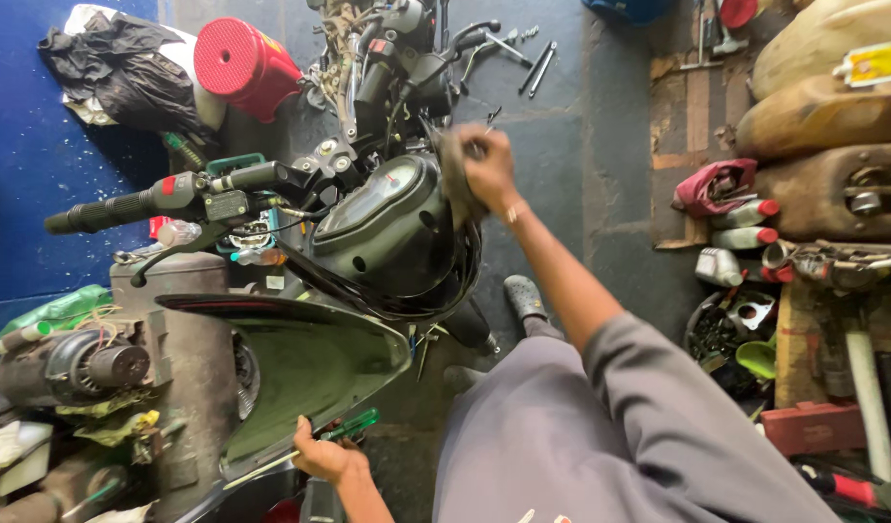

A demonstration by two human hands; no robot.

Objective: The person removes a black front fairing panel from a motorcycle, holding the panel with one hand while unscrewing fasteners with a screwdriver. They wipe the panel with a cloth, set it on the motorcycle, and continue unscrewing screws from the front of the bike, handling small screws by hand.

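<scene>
A dark scooter stands in front of me with its front panels off. Its instrument cluster (373, 194) faces up, and the left handlebar grip (107, 208) points left. My right hand (486, 167) reaches over the cluster and presses a dark rag (452, 176) against its right edge. My left hand (322, 455) is low, beside the dark green leg shield (300, 363), and holds a screwdriver with a green handle (349, 426).
A red plastic stool (242, 63) lies at the back left near a pile of black cloth (126, 68). Wrenches (535, 66) lie on the grey floor. Cans, bottles (746, 213) and tools crowd the right side. Engine parts (77, 368) sit at left.
</scene>
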